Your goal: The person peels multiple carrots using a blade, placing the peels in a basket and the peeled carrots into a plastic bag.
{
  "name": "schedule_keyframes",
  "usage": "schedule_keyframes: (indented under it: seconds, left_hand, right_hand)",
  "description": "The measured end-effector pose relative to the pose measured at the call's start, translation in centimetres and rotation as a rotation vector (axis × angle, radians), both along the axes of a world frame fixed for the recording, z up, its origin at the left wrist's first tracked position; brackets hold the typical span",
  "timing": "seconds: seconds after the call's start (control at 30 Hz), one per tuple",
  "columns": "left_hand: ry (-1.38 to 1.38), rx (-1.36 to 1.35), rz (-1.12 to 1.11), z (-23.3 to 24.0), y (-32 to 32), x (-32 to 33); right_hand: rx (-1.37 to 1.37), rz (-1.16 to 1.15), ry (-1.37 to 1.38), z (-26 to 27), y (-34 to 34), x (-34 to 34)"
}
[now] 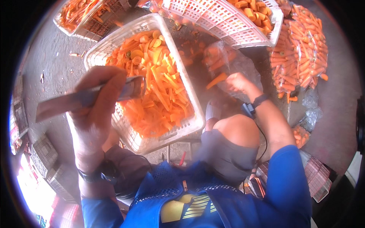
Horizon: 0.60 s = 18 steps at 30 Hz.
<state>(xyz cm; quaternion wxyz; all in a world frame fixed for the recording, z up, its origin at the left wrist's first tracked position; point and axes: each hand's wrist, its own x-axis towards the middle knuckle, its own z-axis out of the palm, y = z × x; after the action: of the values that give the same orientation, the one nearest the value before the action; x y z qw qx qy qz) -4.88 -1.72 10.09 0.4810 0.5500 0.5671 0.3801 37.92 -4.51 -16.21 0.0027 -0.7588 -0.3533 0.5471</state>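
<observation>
In the head view, my left hand [98,97] is closed around a flat metal-bladed hand tool [61,105], raised over the near left edge of a white plastic crate [185,75]. Motion blur hides the tool's exact kind. Carrot peelings and cut carrot ends [159,85] fill much of the crate. To the crate's right, my right hand [238,83] grips one end of an orange carrot piece [216,80], which points down and left. Just beyond that hand lies a clear plastic bag [219,55] with carrots inside.
A second crate of peelings [79,17] stands at the upper left. A pale crate [228,25] of thick carrot pieces [256,15] is at the top. Bagged whole carrots [308,48] lie at the upper right. My bare knee [238,128] is near the crate's right corner.
</observation>
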Motion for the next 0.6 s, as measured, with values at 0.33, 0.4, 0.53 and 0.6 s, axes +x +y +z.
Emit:
schedule_keyframes:
  seconds: [0.33,0.4,0.53,0.6]
  left_hand:
    - [0.312,-0.108,-0.003,-4.7,2.3,2.9]
    - [0.334,-0.124,-0.007,-5.7,2.5,2.7]
    - [0.362,-0.158,-0.021,-6.0,3.4,3.5]
    - [0.359,-0.174,-0.032,-6.1,3.5,3.6]
  right_hand:
    - [0.017,-0.513,-0.144,-15.0,-1.7,-1.5]
    - [0.048,-0.571,-0.15,-15.2,-1.0,-1.1]
    - [0.108,-0.7,-0.012,-16.2,-1.0,0.3]
    - [0.114,-0.778,0.036,-16.3,-1.2,0.9]
